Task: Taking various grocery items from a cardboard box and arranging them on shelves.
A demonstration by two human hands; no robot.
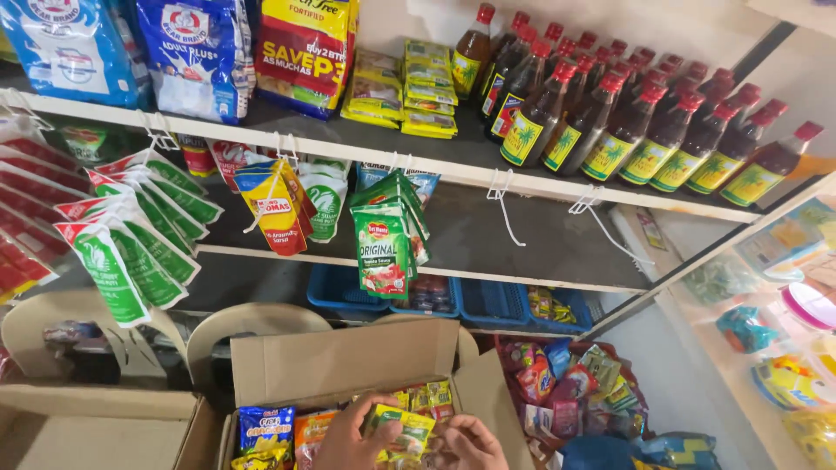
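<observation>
At the bottom edge of the view, the left hand [353,439] and the right hand [470,442] are meeting over an open cardboard box [348,361] that is sitting in front of a set of shop shelves. The left hand's grip is pinching a small yellow-green sachet [402,431] at its left side, thumb on top. The right hand is lying just beside the sachet's right edge with its fingers curled; whether its grip is closing on the packet is hard to tell. The sachet is hanging just above the other snack packets [266,431] filling the box. A second cardboard box [96,426] is standing to the left, touching the first. Above, green sauce pouches [385,239] are dangling from hooks on the shelf edge [470,174], and white-and-green pouches [131,244] are hanging further left. Dark bottles with red caps [627,122] are crowding the upper shelf, with yellow packets [409,87] stacked beside them. Blue baskets [492,305] are resting on the low shelf behind the box.
</observation>
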